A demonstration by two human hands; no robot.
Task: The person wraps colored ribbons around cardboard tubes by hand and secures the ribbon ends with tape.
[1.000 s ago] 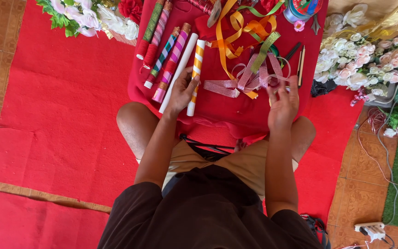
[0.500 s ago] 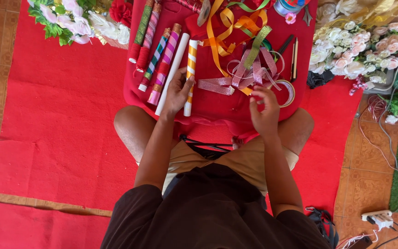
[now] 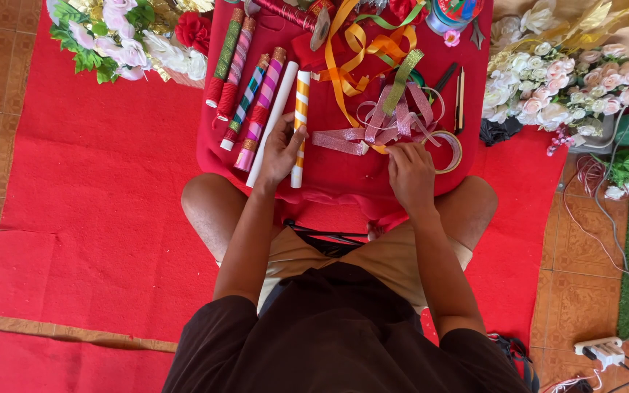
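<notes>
Left hand lies flat on the red board, fingers spread, between the white tube and the orange-striped tube; palm presses on the white tube's lower part, thumb side touches the striped one; no closed grip on either. Both tubes run long axis near-far, slightly tilted, far ends away from the body; the left hand is nearer them. Right hand sits to the right, fingers curled together at the near edge of the pink ribbon tangle, apparently pinching a strand; the pinch itself is hidden by the knuckles, so cannot tell for sure. Tape ring lies just right of that hand. Both forearms reach forward over the knees, elbows bent, wrists low on the board.
</notes>
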